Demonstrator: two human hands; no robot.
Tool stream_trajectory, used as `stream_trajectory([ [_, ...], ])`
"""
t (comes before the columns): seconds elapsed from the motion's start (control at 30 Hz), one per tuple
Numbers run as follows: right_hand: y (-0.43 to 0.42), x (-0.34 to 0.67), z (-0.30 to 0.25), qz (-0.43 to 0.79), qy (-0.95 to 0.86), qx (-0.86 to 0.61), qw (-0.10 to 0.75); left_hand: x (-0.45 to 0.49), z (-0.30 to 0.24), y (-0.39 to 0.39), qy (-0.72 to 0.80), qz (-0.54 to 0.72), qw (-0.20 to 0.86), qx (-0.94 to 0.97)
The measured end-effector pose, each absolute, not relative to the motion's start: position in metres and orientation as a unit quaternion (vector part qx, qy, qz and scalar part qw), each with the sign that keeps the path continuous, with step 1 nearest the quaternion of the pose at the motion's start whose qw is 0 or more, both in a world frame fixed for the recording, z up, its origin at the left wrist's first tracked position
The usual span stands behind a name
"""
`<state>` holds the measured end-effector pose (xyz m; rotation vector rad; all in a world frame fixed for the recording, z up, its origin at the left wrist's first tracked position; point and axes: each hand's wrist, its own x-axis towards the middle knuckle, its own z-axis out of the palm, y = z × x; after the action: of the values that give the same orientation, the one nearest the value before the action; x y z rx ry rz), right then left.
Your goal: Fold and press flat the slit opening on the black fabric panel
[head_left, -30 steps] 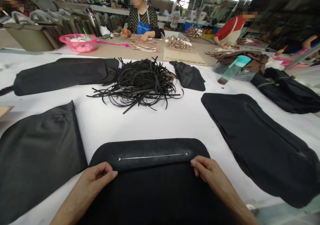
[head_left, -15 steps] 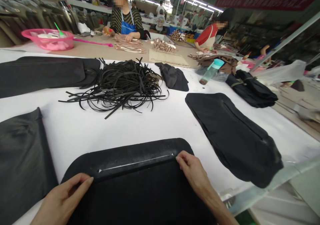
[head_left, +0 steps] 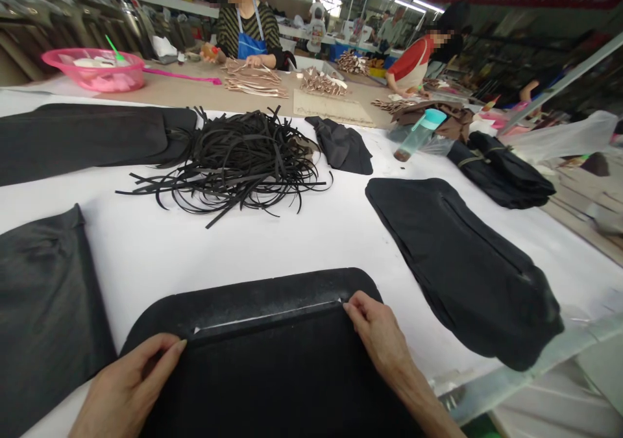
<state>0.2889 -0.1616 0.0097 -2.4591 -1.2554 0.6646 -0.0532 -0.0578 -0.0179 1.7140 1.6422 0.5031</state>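
Low in the middle lies a black panel (head_left: 253, 290) with rounded upper corners and a long thin slot (head_left: 272, 315) showing white, pointed at both ends. A dark black fabric piece (head_left: 277, 379) covers the panel below the slot. My left hand (head_left: 129, 379) pinches this piece's upper edge, thumb against fingers, by the slot's left end. At the right end, my right hand (head_left: 382, 340) pinches the same edge. To the right rests a stack of black panels (head_left: 457, 269) with a similar long slot. More black material (head_left: 43, 308) lies at the left.
Beyond the panel is a heap of black strips (head_left: 248, 156) on the white tabletop (head_left: 233, 250). Folded black pieces (head_left: 341, 145), a bottle with a turquoise lid (head_left: 418, 134) and a pink basin (head_left: 100, 78) stand farther back. Co-workers (head_left: 250, 32) are across the table.
Both hands keep their pinch on the fabric piece, the left shifted very slightly right. The whole view has tilted and shifted a little.
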Motion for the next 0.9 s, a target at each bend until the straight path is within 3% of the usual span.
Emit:
stream_trajectory([
  [0.17,-0.162,0.290,0.008,0.223,-0.439,-0.861,0.129,-0.049,-0.008,-0.060,0.613,0.141,0.390,0.672],
  [0.9,-0.166,0.306,-0.010,0.298,-0.423,-0.852,0.084,-0.025,0.018,-0.062,0.645,0.109,0.305,0.692],
])
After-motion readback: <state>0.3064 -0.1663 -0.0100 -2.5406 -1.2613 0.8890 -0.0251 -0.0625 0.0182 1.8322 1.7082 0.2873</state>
